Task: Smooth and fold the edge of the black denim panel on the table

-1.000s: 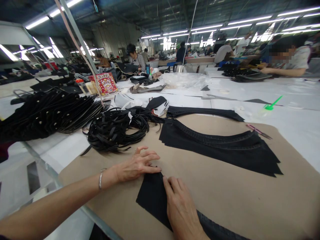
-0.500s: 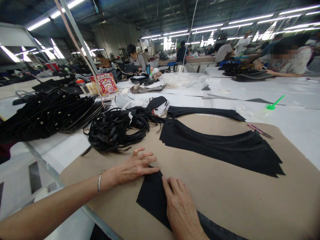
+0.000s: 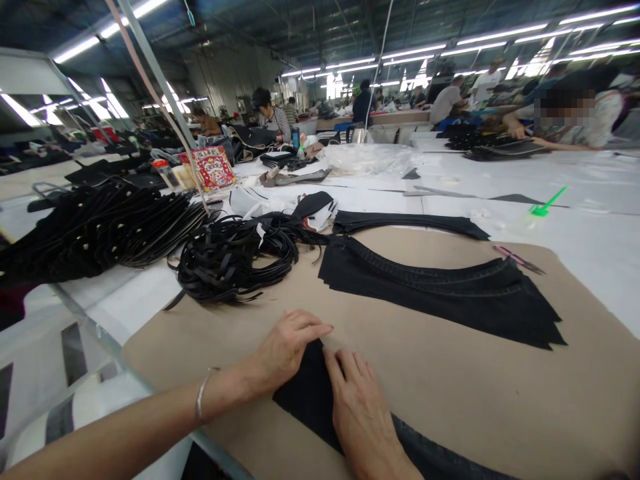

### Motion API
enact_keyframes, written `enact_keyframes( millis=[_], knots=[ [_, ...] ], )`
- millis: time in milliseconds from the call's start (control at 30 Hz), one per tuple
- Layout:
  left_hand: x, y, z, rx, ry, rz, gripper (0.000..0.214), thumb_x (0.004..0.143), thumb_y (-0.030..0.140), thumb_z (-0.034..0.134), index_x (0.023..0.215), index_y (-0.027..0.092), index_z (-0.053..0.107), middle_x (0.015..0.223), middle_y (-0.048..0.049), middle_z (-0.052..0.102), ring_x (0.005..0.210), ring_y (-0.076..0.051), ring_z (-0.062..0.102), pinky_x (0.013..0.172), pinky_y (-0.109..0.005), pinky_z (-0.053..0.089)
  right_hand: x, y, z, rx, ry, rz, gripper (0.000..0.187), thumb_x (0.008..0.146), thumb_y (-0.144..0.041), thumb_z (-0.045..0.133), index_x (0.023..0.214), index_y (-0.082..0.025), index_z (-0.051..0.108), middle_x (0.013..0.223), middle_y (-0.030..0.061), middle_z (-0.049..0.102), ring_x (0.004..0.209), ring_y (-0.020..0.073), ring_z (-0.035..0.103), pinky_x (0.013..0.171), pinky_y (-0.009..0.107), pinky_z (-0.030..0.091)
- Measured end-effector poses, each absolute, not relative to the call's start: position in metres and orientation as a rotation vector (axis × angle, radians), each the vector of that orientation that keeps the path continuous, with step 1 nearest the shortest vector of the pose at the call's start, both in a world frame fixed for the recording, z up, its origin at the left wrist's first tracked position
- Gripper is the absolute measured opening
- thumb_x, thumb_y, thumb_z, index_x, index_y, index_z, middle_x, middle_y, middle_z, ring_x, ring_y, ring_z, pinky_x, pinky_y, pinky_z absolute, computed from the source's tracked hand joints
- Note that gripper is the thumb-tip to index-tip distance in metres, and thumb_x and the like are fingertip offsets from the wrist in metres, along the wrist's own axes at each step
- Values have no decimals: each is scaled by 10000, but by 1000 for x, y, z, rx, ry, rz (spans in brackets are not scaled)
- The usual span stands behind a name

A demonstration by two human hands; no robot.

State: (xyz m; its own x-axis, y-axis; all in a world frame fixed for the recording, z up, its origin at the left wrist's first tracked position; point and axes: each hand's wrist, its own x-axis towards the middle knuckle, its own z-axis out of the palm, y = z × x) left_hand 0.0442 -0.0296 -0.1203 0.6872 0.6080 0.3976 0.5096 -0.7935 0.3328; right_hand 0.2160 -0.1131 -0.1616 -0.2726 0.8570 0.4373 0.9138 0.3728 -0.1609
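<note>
We have a black cloth piece (image 3: 311, 393) lying on the brown sheet (image 3: 480, 393) right in front of us, running from near the left hand, under the right hand and out past the lower edge of the view. Our left hand (image 3: 287, 350), with a silver bracelet (image 3: 200, 401) at the wrist, lies over the cloth's upper left part, fingers drawn together and tips close to its top corner; we cannot tell whether it pinches the cloth. Our right hand (image 3: 361, 410) rests palm down on the cloth, fingers close together and lightly bent, pressing rather than gripping. Beyond the hands we see a fanned stack of black pieces (image 3: 430, 293), with a narrower black stack (image 3: 410, 224) behind it and small scissors (image 3: 519, 259) beside its right end. To the left of these sits a tangled heap of black straps (image 3: 215, 267), and farther left a big pile of black pieces with shiny studs (image 3: 100, 227). On the white table (image 3: 595, 250) we also find a red patterned box (image 3: 214, 167) and a green plastic thing (image 3: 543, 211). At far right a co-worker (image 3: 603, 123) bends over more black pieces.
</note>
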Motion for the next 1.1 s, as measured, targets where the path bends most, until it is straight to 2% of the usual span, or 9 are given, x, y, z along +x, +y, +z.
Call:
enact_keyframes(
  millis=[133,267,367,567,800,967,1100],
  knots=[
    [60,-51,-132,2491,910,686,360,910,42,371,1172,147,594,989,-79,658,930,-182,576,858,-320,480,218,-113,-162,-1585,-2158,-124,466,740,44,448,1176,-109,513,952,97,600,838,237,538,776,375,443],
    [58,-55,-133,2532,921,611,420,855,1,355,1149,146,616,979,-87,636,946,-198,555,873,-345,475,225,-117,-153,-1656,-2139,39,204,837,-37,512,986,-171,547,867,58,584,795,221,558,739,356,450],
    [56,-57,-129,2554,886,573,430,860,7,354,1127,178,643,974,-74,630,944,-193,546,862,-340,465,231,-121,-145,-1701,-2127,146,118,861,-78,540,900,-190,542,845,48,580,791,222,569,722,352,451],
    [58,-63,-122,2604,922,525,430,863,26,394,1107,240,677,998,-60,614,952,-193,532,865,-351,443,243,-127,-137,-1729,-2086,410,121,884,-86,509,881,-200,549,874,39,581,824,217,574,730,346,461],
    [54,-65,-122,2673,914,452,466,881,34,410,1160,314,658,1057,-53,586,992,-192,521,900,-364,431,254,-133,-134,-1622,-2070,607,215,907,-49,431,937,-189,592,940,56,581,891,211,565,822,361,467],
    [52,-67,-122,2680,908,452,493,858,12,412,1169,311,650,1102,-56,567,1026,-194,510,917,-367,428,260,-137,-135,-1599,-2052,627,223,892,-36,442,935,-187,600,941,56,582,892,208,567,816,352,471],
    [57,-70,-122,2686,949,522,455,844,18,421,1115,281,676,1194,-68,554,1092,-219,497,959,-412,399,261,-137,-136,-1561,-2047,597,238,882,-25,439,924,-191,604,931,49,583,880,200,563,806,339,473]
  ],
)
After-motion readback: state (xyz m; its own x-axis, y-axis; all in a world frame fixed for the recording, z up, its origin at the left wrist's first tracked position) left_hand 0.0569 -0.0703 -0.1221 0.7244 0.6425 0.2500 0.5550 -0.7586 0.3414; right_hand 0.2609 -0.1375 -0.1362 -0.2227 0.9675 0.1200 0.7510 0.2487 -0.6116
